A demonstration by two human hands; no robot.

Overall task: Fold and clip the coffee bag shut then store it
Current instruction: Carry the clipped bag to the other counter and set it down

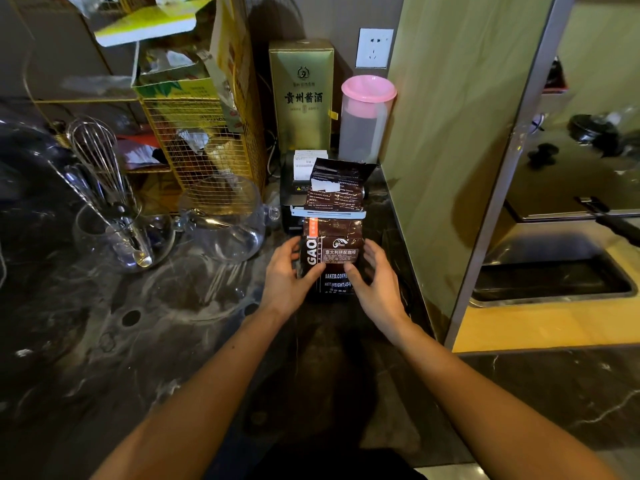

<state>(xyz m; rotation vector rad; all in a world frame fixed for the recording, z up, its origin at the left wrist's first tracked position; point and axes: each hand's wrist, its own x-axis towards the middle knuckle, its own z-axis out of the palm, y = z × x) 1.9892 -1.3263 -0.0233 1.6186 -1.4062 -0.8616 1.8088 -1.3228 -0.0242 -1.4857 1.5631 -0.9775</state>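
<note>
A dark brown coffee bag [337,237] with white lettering stands upright on the dark marble counter [166,341], close to the wall panel. A white bar clip [329,213] is clamped across it about a third of the way down, and the bag's top sticks up above the clip. My left hand [289,271] cups the bag's lower left side with the thumb on its front. My right hand [375,275] cups the lower right side, thumb on the front too.
A small black label printer [292,188] sits right behind the bag. Behind that stand a gold box [301,95] and a pink-lidded jug [363,119]. Glass pitchers [225,220], a whisk [100,157] and a gold wire rack [207,140] fill the left. An olive panel [450,150] walls the right.
</note>
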